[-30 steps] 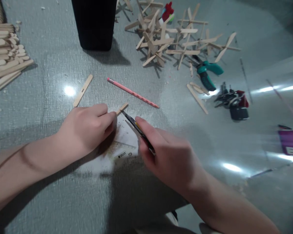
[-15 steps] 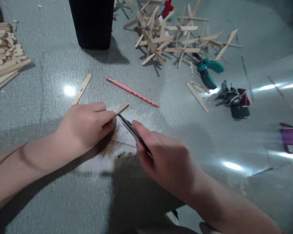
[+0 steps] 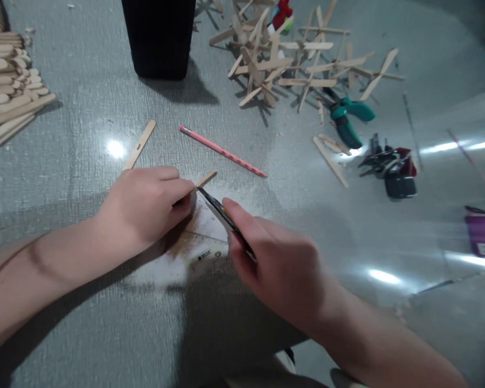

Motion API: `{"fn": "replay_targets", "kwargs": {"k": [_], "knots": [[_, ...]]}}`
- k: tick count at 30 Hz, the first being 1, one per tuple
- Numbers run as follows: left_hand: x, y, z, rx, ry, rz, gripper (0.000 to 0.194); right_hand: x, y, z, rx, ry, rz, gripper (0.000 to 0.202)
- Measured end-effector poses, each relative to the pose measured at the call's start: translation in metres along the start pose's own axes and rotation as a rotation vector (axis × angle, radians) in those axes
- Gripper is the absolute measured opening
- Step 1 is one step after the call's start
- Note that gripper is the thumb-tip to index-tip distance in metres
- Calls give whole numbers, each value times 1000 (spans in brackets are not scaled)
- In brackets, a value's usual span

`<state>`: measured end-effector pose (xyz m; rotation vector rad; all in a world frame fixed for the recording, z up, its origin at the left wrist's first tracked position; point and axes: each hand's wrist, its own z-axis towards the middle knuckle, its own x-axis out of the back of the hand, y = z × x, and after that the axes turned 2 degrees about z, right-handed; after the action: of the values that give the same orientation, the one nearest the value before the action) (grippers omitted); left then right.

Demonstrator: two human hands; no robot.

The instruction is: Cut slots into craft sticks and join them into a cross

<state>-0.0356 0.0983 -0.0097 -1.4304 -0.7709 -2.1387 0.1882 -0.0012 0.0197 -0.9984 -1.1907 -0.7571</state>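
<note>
My left hand [image 3: 149, 202] is closed on a short wooden craft stick [image 3: 207, 178], whose far end sticks out past the fingertips. In my right hand [image 3: 278, 258] is a dark utility knife [image 3: 222, 213], its tip touching the stick right beside my left fingertips. Under the hands lies a ruler [image 3: 210, 245] on a pale, dusty patch, partly hidden by my left hand. A craft stick with a small slot [image 3: 141, 143] lies just beyond my left hand. Farther out rests a pink pencil [image 3: 226, 153].
A black container [image 3: 159, 40] stands at the back. Stacked craft sticks [image 3: 12, 89] fill the left edge. Crossed stick pieces [image 3: 267, 64] are heaped at the back right, near teal-handled pliers [image 3: 347, 118], black clips [image 3: 398, 172] and a purple item [image 3: 483, 231].
The whole view has shifted slightly, so things appear a little farther right. Both hands keep their hold, with the knife tip still at the stick.
</note>
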Motion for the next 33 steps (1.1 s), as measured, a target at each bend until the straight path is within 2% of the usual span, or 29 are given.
{"fn": "replay_targets", "kwargs": {"k": [5,9,15,19,24,33], "knots": [[-1,0,1,6,-23,-12,35,0,0,0,-3,2,2,46],[-4,1,0,-4,34,-16,34,0,0,0,6,14,1,46],[-9,-2,-3,-7,53,1,41,1,0,1,20,15,-36,45],[-12,-3,-3,-13,35,-7,36,-1,-1,1,29,21,-81,45],[-12,-1,-1,-29,105,4,36,-1,0,0,19,28,-100,45],[-9,-1,-1,-27,75,3,34,-3,-1,0,33,18,-59,44]]}}
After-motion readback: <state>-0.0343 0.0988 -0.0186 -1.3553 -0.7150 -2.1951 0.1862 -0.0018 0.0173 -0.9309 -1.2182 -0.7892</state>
